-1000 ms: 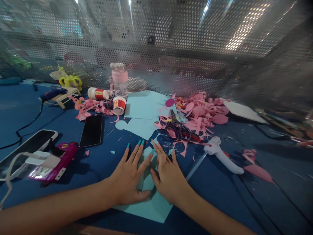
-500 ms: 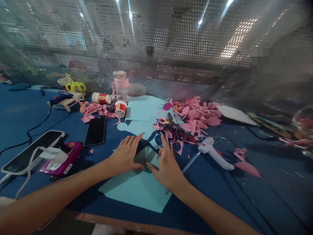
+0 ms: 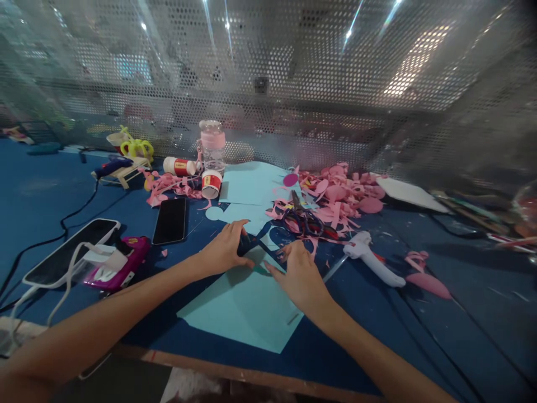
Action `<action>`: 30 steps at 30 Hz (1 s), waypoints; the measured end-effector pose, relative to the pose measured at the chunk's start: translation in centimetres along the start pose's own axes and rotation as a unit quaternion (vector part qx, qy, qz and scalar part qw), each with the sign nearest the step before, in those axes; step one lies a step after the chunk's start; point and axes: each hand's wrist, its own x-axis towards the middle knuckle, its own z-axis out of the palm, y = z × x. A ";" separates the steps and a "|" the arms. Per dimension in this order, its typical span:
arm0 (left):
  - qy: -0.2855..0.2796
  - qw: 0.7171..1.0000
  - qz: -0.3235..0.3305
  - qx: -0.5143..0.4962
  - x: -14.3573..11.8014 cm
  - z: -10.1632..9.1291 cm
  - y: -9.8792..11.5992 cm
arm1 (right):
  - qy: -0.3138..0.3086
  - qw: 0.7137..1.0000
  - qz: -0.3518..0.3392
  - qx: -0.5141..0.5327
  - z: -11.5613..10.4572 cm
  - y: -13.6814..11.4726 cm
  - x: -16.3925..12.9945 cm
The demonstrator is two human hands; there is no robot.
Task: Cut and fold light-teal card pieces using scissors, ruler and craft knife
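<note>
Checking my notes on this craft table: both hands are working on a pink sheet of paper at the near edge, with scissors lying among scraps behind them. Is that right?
Not quite: the sheet of paper is light blue, not pink, as the head view shows. Both the left hand and right hand are on it, and the scissors lie among pink scraps behind.

Both hands, left [image 3: 224, 253] and right [image 3: 298, 274], lie close together, fingers curled

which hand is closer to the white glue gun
Right. The right hand lies just left of the glue gun, apart from it; the left hand is farther left, on the blue paper.
</note>
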 end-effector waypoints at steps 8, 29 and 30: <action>-0.005 0.999 0.002 0.048 0.4 -0.3 0.0 | -0.040 0.997 0.054 0.046 0.1 -0.4 0.3; -0.080 0.968 -0.047 -0.232 1.3 -3.3 -1.9 | -0.149 0.879 0.045 0.451 0.4 0.6 2.2; -0.096 0.965 -0.049 -0.238 1.3 -3.3 -1.7 | -0.150 0.875 0.046 0.458 0.3 0.6 2.2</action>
